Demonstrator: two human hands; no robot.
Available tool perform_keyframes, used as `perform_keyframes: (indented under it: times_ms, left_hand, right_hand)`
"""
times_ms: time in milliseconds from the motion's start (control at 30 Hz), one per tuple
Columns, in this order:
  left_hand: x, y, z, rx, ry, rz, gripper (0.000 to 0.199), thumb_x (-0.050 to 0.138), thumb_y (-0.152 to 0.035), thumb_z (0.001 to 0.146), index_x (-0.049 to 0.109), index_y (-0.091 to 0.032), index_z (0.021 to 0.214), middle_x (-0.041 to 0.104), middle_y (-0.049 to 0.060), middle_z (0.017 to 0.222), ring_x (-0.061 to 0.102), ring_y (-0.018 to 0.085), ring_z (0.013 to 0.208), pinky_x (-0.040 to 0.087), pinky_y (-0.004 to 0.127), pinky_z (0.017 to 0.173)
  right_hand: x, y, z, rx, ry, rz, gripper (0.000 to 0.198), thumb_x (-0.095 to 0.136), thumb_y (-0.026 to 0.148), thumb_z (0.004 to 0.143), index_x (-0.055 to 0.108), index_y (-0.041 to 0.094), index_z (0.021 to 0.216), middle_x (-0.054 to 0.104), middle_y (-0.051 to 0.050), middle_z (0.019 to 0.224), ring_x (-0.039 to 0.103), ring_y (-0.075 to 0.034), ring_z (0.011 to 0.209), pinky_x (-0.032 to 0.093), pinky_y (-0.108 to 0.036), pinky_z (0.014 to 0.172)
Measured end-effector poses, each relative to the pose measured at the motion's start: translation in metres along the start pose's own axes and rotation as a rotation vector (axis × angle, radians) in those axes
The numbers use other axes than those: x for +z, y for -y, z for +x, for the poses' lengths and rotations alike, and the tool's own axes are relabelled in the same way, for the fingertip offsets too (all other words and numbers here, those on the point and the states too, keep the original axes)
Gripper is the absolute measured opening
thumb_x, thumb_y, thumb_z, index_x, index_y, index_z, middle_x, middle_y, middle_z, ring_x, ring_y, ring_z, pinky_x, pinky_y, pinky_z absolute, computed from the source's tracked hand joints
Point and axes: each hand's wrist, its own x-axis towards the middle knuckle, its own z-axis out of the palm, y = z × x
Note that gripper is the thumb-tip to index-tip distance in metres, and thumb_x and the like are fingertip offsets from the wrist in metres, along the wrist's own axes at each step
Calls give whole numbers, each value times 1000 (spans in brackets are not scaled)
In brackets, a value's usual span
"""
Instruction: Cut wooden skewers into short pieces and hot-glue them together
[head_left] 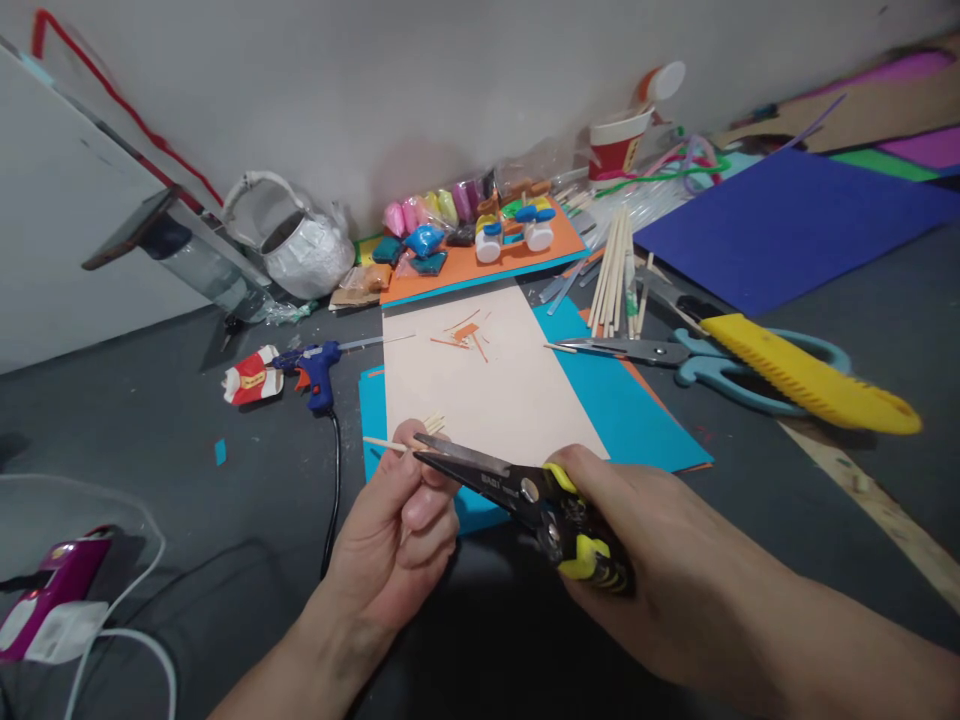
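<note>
My left hand (pixel 401 525) is closed, pinching a thin wooden stick (pixel 381 443) between thumb and forefinger. More short stick ends (pixel 435 424) poke up behind those fingers. My right hand (pixel 637 520) grips black-and-yellow scissors (pixel 495 475) by the handles. Their slightly parted blades reach left to the stick at my left fingertips; whether they touch it I cannot tell. Beneath and beyond the hands lies a pale sheet of paper (pixel 480 390) with orange paper scraps (pixel 466 333) on it, over blue sheets (pixel 592 370).
At left lie a blue glue gun (pixel 319 375) with its black cord and a purple power strip (pixel 64 585). Blue-handled scissors (pixel 720 372), a yellow utility knife (pixel 810 372) and loose wooden sticks (pixel 615 270) are at right. Clay packets (pixel 425 240) and a white basket (pixel 311 255) stand behind.
</note>
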Motion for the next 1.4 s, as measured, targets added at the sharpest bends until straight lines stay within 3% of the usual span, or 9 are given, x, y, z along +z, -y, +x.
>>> perform_keyframes:
  times_ms: [167,367,600,900,1233,1400]
  left_hand:
    - [1,0,1,-8,6,3,12,77,-6,78,66,-11,77,66,-2,65,53,-3,46,9,6,31]
    - [-3,-2,0,-1,13,-28,11,74,-4,79,67,-13,81,68,-1,69,57,-2,51,14,4,31]
    - [-7,-3,0,13,66,-15,13,74,-3,78,68,-13,83,69,-1,72,60,-2,50,4,9,31]
    - [-7,0,-1,-17,108,-55,11,69,-2,82,67,-13,82,69,0,71,63,-1,53,6,8,30]
    - [-6,5,2,-40,56,-106,12,72,-1,79,68,-12,83,69,0,69,60,-1,51,8,7,30]
    - [-5,3,1,-98,-22,-52,14,80,-20,79,69,-12,79,62,-3,59,45,-1,42,12,9,33]
  right_hand:
    - [-1,-1,2,13,-33,-4,19,51,16,76,40,26,88,60,1,66,48,-16,49,27,-28,47]
    - [-8,4,9,67,-11,70,24,57,15,75,41,25,90,63,1,72,57,-17,60,35,-26,51]
    - [-1,3,4,-17,2,44,23,54,14,76,39,25,89,63,-1,76,56,-18,62,33,-28,53]
    - [1,1,-1,-5,-8,-3,25,52,13,74,40,25,92,62,-2,78,53,-18,59,31,-28,51]
    - [9,-6,-2,-24,-90,-79,22,51,14,75,43,24,93,63,-3,76,54,-19,59,33,-29,52]
    - [4,-7,3,-56,-126,-137,15,49,16,75,45,22,89,61,-4,73,53,-19,58,33,-28,51]
